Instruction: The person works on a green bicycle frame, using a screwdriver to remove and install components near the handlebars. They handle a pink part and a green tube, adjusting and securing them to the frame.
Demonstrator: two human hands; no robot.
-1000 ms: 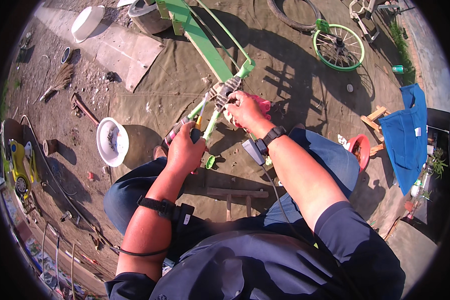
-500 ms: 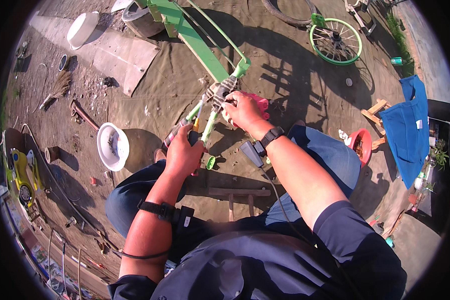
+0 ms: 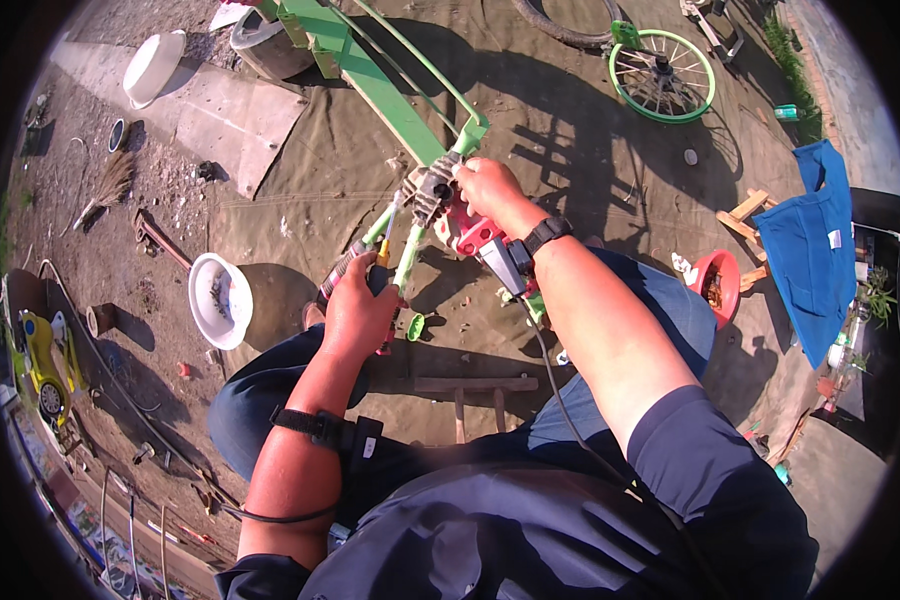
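Note:
A green bicycle frame [image 3: 370, 75] lies on the brown ground cloth and runs from the top toward me. My left hand [image 3: 358, 312] grips the handle of a red-and-black tool [image 3: 355, 262] whose tip points up at the frame's lower end. My right hand [image 3: 485, 185] rests on a grey toothed part [image 3: 432, 190] at that end of the frame, next to a red-and-grey power tool [image 3: 485, 245] that lies under my wrist. A black watch [image 3: 547, 234] sits on my right wrist and a black strap [image 3: 315, 425] on my left forearm.
A white bowl [image 3: 217, 297] lies left of my knee, another white bowl [image 3: 153, 66] at the top left. A green-rimmed wheel [image 3: 663, 76] and a tyre lie at the top right. A red bowl [image 3: 717, 285], a wooden stool under blue cloth [image 3: 805, 245] stand right.
Both hands and the frame's end stay together; the whole view has shifted slightly as my head moved. My right hand has edged up onto the toothed part.

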